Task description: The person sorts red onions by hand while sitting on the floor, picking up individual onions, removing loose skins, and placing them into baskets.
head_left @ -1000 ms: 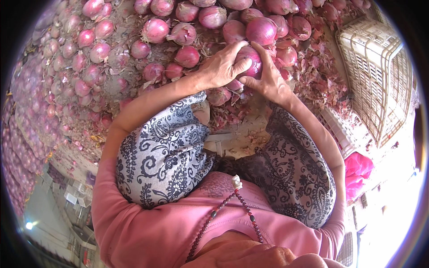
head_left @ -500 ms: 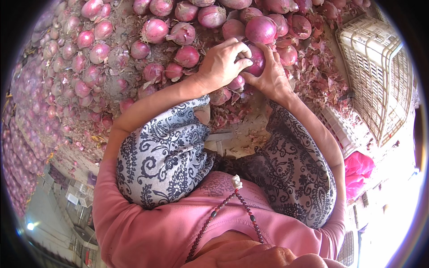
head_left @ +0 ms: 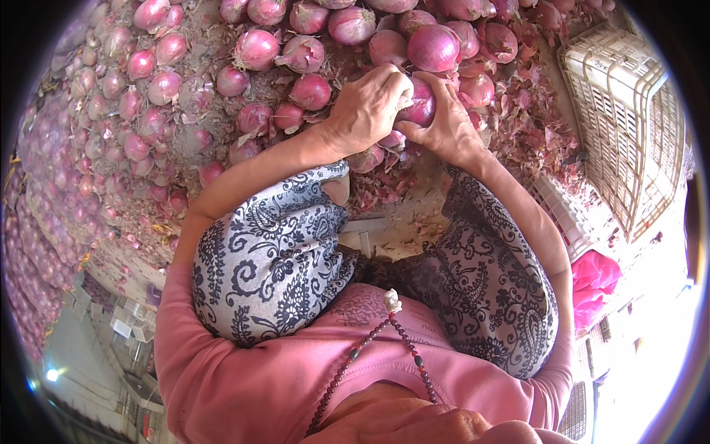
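Note:
A red onion (head_left: 423, 102) sits in the grip of my right hand (head_left: 450, 127), its thumb below and its fingers along the right side. My left hand (head_left: 366, 105) is closed, with the fingertips pinched at the onion's left side. Whatever is between those fingertips is too small or hidden to name. Just beyond my hands lies a large, smooth, shiny red onion (head_left: 433, 49). Other onions with dry, flaking skins, such as this one (head_left: 310, 92), lie to the left of my left wrist.
Many red onions (head_left: 165, 87) spread over the dirt floor to the left. Loose onion skins (head_left: 525, 129) cover the floor on the right. A white plastic crate (head_left: 629, 126) stands there, with bright pink cloth (head_left: 595, 280) nearer me. Filled net sacks (head_left: 33, 259) are stacked at far left.
My left hand has drawn slightly away from the onion's top and curled tighter, uncovering more of its left side. The right hand keeps its hold, and the onion has shifted slightly.

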`<state>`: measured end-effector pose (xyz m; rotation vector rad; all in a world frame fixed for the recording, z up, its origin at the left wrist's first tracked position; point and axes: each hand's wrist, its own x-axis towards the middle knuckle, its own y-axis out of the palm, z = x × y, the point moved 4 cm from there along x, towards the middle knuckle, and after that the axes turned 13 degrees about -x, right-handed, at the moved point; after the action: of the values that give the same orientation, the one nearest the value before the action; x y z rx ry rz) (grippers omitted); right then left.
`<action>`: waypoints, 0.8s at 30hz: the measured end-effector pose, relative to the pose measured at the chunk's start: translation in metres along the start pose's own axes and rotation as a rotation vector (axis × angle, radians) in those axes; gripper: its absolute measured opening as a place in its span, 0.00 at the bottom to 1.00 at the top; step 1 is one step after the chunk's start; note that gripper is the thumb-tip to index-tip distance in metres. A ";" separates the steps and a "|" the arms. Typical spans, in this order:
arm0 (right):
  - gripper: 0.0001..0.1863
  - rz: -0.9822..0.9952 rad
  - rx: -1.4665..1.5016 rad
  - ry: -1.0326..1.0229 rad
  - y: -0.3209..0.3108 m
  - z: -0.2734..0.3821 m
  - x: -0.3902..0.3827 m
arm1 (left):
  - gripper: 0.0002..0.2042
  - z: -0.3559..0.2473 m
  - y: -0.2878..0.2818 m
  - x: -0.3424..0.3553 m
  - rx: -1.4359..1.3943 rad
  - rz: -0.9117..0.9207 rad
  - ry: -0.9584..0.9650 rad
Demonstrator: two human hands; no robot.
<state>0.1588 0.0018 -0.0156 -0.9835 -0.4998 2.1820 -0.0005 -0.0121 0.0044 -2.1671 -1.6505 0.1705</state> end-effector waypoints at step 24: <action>0.49 0.059 0.544 -0.081 -0.019 0.000 -0.006 | 0.17 0.057 -0.057 0.016 -0.507 -0.119 -0.393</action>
<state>0.1700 0.0107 -0.0020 -0.6186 0.0956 2.2372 -0.0659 0.0293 -0.0227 -2.5064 -2.2360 0.1645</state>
